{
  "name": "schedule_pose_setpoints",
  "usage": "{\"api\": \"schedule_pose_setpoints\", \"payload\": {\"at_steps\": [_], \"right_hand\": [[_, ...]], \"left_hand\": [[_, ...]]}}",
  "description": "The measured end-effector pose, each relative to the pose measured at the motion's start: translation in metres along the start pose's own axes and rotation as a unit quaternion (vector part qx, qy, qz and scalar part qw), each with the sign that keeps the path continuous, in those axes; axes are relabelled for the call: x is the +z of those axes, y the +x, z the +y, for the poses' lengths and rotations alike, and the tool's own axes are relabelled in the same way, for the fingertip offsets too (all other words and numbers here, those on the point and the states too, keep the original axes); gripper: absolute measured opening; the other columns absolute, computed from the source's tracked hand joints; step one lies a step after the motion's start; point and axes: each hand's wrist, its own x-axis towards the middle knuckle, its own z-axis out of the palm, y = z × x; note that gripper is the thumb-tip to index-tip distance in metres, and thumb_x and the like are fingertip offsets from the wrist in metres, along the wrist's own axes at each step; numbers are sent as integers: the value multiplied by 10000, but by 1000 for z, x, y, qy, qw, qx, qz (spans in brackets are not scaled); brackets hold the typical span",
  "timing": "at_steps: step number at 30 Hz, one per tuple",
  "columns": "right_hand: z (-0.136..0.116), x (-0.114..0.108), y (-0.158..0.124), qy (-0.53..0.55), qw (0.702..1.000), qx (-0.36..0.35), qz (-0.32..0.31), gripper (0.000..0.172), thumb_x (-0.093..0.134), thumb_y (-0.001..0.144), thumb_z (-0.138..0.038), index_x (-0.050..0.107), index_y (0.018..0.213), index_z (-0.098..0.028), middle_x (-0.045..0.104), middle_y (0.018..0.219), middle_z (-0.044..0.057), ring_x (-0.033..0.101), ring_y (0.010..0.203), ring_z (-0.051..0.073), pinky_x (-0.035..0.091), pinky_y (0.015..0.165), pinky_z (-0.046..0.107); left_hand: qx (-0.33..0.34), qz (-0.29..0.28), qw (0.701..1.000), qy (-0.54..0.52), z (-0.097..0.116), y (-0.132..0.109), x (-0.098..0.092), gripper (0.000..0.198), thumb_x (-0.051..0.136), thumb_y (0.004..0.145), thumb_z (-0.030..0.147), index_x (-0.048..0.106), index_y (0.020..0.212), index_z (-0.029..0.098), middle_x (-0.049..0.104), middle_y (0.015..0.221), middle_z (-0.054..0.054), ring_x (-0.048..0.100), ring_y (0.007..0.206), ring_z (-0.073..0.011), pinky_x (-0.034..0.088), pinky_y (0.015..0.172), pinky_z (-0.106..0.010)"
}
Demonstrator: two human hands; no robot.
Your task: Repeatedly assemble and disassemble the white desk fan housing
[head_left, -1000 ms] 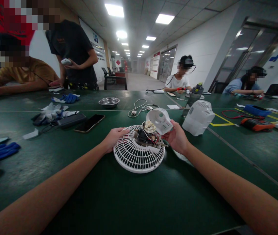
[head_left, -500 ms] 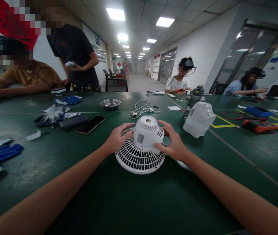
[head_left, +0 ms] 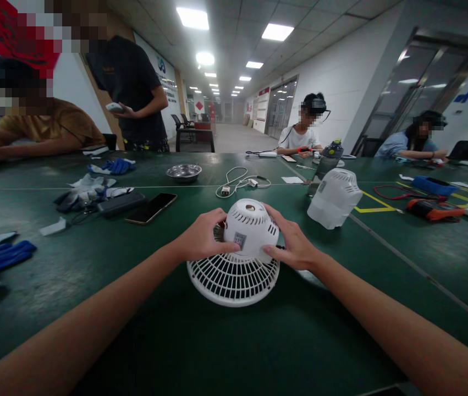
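Note:
In front of me a white fan motor housing (head_left: 252, 223), slotted at the top and labelled in grey, sits over a round white fan grille (head_left: 234, 283) on the green table. My left hand (head_left: 207, 235) is closed around the housing's left side, its thumb across the front below the label. On the right side my right hand (head_left: 293, 239) grips the same housing, thumb at the lower front and fingers behind. The grille's far part is hidden by the housing and my hands.
A white plastic cover (head_left: 335, 199) and a bottle (head_left: 323, 165) stand to the right. Behind are a coiled cable (head_left: 242, 184) and a metal bowl (head_left: 184, 172). A phone (head_left: 152, 208) and gloves (head_left: 89, 190) lie left; a multimeter (head_left: 434, 209) lies far right. Several people sit or stand around.
My left hand has closed onto the housing, its thumb now pressed to the front. The housing has turned slightly, and the grille's near edge has come a little towards me.

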Motion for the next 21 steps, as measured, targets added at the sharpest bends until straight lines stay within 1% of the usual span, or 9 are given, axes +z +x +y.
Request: {"api": "schedule_pose_setpoints", "payload": {"at_steps": [2,4,6,8,12,16,20,21], "right_hand": [[3,1,1,-26,1000,-12,-7,916,670,869,-527,204,1614,-266,502,1528,144,567,1293,378,462,1062,641],[4,1,2,-51,999,-8,-9,955,694,857,-541,192,1619,-258,485,1545,152,565,1307,378,475,1056,640],[4,1,2,-60,998,-2,-8,1004,733,826,-553,194,1620,-258,486,1545,156,574,1302,381,486,1050,637],[2,0,3,-56,998,5,-11,1010,745,818,-546,200,1621,-266,517,1523,148,589,1289,375,497,1044,631],[-3,-2,4,-38,999,14,-15,981,739,834,-513,212,1621,-263,579,1467,133,609,1272,356,511,1041,602],[-5,-3,5,-19,999,7,-26,991,754,824,-500,216,1622,-268,597,1451,122,619,1262,350,514,1040,597],[-6,0,4,-25,999,21,-7,980,757,822,-487,223,1619,-288,574,1478,114,610,1274,356,501,1051,617],[-6,0,4,-31,999,25,-4,983,761,817,-485,226,1618,-291,559,1493,114,607,1279,359,496,1056,622]], "left_hand": [[6,-30,999,30,0,0,-2,534,798,713,520,705,1126,195,670,1120,-112,627,1013,-297,516,859,-451],[13,-46,997,64,-1,0,-2,561,756,750,562,687,1168,195,655,1170,-125,615,1060,-311,509,889,-482],[13,-56,993,100,-2,0,-2,595,734,766,597,671,1205,201,637,1220,-139,588,1116,-336,489,927,-520],[6,-60,991,121,-2,0,-1,631,730,765,619,659,1235,205,622,1259,-149,564,1156,-357,472,950,-549],[-10,-64,992,105,-2,-1,-1,638,726,770,611,650,1256,204,617,1285,-153,572,1151,-356,478,942,-544],[4,-60,994,92,-4,-2,-1,628,746,755,581,655,1257,213,631,1272,-148,585,1148,-354,478,949,-541],[6,-60,995,81,-8,-2,-1,645,738,768,575,641,1299,223,641,1254,-148,608,1106,-342,505,911,-526],[12,-49,996,76,-9,-2,0,645,744,763,575,646,1296,226,649,1240,-145,616,1088,-337,511,901,-521]]}}
